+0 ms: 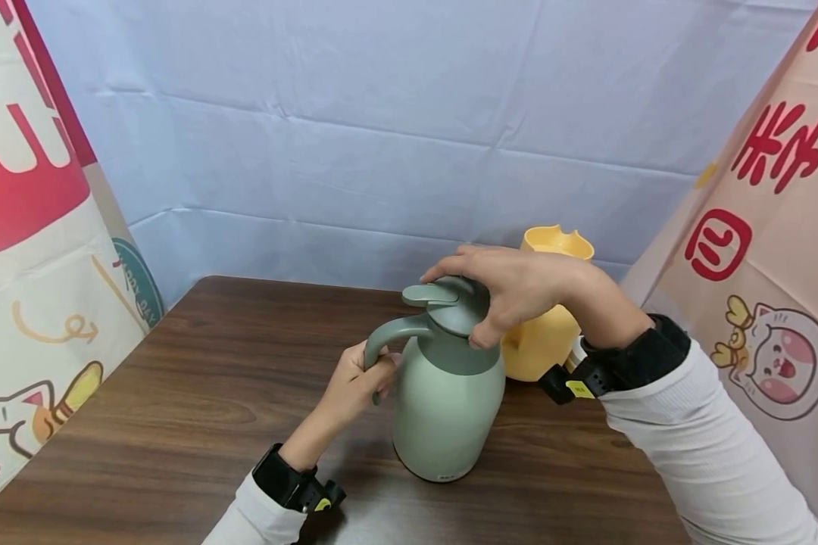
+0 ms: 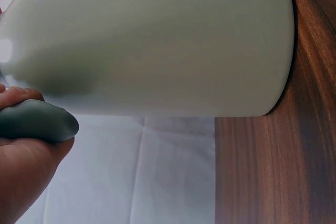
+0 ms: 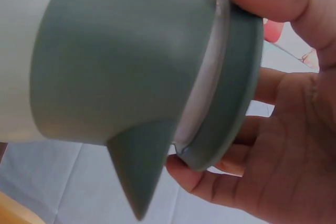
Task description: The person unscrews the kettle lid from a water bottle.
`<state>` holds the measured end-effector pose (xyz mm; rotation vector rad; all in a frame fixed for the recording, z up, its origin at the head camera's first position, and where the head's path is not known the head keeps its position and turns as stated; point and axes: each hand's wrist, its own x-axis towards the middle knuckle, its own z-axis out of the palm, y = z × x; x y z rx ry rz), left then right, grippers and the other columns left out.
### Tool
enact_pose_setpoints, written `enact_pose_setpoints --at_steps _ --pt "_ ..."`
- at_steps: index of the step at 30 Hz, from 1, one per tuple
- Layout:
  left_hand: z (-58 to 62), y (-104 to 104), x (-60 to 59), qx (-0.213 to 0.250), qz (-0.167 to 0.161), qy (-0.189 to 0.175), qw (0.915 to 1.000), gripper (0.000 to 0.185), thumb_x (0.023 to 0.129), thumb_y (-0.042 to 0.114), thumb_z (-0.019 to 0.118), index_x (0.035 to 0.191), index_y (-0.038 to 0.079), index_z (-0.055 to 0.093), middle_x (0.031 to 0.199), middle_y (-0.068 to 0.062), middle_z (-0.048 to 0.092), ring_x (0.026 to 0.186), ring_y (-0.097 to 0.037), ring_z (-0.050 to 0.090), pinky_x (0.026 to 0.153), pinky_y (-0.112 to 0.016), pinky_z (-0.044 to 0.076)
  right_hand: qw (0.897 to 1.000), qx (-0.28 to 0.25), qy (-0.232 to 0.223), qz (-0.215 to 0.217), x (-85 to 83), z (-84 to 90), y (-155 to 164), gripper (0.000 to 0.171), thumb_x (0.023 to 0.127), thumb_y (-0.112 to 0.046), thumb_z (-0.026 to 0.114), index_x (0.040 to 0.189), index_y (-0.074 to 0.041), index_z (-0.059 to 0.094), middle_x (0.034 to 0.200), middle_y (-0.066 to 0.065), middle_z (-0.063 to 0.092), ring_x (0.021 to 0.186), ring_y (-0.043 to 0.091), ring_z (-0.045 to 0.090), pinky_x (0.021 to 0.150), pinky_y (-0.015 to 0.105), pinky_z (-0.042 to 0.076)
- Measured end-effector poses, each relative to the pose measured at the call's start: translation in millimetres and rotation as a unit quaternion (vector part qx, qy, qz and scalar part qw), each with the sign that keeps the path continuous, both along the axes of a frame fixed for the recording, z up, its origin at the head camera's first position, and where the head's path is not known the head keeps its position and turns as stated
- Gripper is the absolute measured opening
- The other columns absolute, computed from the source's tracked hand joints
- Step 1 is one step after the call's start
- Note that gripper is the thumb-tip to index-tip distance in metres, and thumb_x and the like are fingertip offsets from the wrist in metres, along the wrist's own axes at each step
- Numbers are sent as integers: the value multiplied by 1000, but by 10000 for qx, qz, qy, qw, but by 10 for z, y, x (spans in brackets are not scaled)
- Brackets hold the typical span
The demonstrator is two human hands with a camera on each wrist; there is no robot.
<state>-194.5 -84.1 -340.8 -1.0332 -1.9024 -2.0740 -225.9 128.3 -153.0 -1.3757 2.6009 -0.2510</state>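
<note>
A pale green thermos jug [image 1: 448, 409] stands upright on the wooden table, its darker green handle [image 1: 397, 330] toward the left. My left hand [image 1: 358, 378] grips that handle, thumb and fingers wrapped round its lower part. Over the top, my right hand [image 1: 511, 286] holds the round lid [image 1: 465, 306] by its rim, thumb on the near side and fingers on the far side. In the right wrist view the lid [image 3: 231, 87] sits tilted, with a pale gap between it and the collar [image 3: 121, 61] above the pointed spout [image 3: 142, 166].
Behind the jug, to the right, stands a yellow pitcher [image 1: 541, 344] with a wavy rim, partly hidden by my right hand and wrist. The brown wooden table [image 1: 245, 409] ends at a pale blue cloth backdrop [image 1: 313, 151]. Printed banners [image 1: 777, 325] hang at both sides.
</note>
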Motion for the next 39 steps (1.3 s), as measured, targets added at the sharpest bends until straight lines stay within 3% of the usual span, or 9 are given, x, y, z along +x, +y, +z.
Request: enact_pose_setpoints --at_steps 5,12,17,24,32,39 --pt "94 4 70 -9 -20 -1 10000 33 94 -7 41 64 5 35 49 -20 32 43 -30 30 45 -35 29 9996 36 -78 258 9 26 -1 70 63 -9 68 130 -18 51 110 2 48 98 19 43 79 37 39" --pt "-72 -1 -45 -55 13 9 10000 32 95 -5 42 65 4 37 49 -18 33 43 -29 32 44 -35 30 9970 -186 -258 710 23 90 39 72 59 3 63 126 -20 50 118 -4 47 103 17 44 83 37 39" --pt "-106 1 -64 50 -13 3 10000 33 96 1 45 65 8 37 48 -14 33 43 -27 32 44 -32 30 9948 -381 -269 904 51 214 76 71 61 3 60 127 -17 46 120 -6 45 103 13 45 86 36 39" --pt "-104 -4 -59 38 11 8 10000 33 96 3 45 65 8 37 48 -13 33 43 -27 32 44 -33 30 9984 -41 -225 508 94 283 56 71 63 -1 62 129 -19 45 120 -6 45 103 13 45 85 37 39" --pt "-121 7 -87 44 -89 245 9996 34 97 4 44 64 9 37 50 -11 33 44 -25 31 45 -34 30 9994 -261 -136 159 188 379 171 69 65 -5 71 129 -16 46 116 -3 49 98 16 45 81 38 40" --pt "-88 8 -63 43 -89 231 9997 35 96 -3 42 63 8 37 49 -11 33 43 -26 30 45 -35 30 9993 -315 -125 -132 295 482 361 84 68 -1 71 138 -30 34 115 -3 49 94 15 49 74 36 44"
